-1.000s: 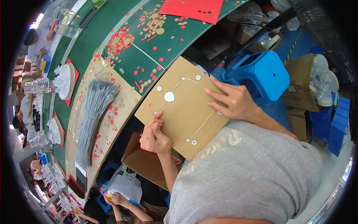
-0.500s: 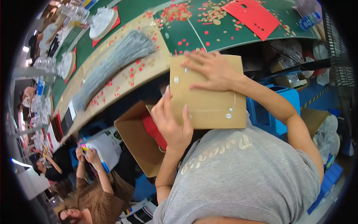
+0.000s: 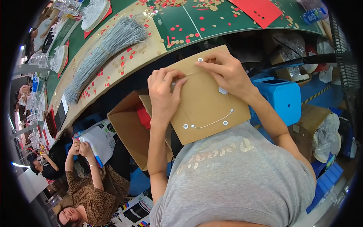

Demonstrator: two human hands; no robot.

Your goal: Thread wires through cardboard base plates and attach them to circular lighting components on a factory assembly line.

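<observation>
A brown cardboard piece (image 3: 208, 98) leans against the front of my grey shirt, turned at a slant. Its face carries several round white buttons, one a lower-left button (image 3: 185, 126), one a lower-right button (image 3: 225, 123). Between these two curves a short white cord (image 3: 213, 123) with small white ends. My left hand (image 3: 164, 90) is at the upper left of the cardboard, thumb and fingers pinched; what they hold is too small to name. My right hand (image 3: 228, 73) lies over its upper right, fingertips pinched beside the top button (image 3: 200, 60); anything between them is hidden.
On the green table (image 3: 234, 32) lie a grey wire bundle (image 3: 107, 53), red and brown discs and a red sheet (image 3: 257, 11). An open carton (image 3: 128, 128) stands below at left, a blue plastic stool (image 3: 278, 102) at right. Another person (image 3: 94, 189) works at lower left.
My right hand has gone from lying flat on the cardboard to a pinch near its top. My left hand moved up from the lower left edge and closed. The cardboard has turned anticlockwise.
</observation>
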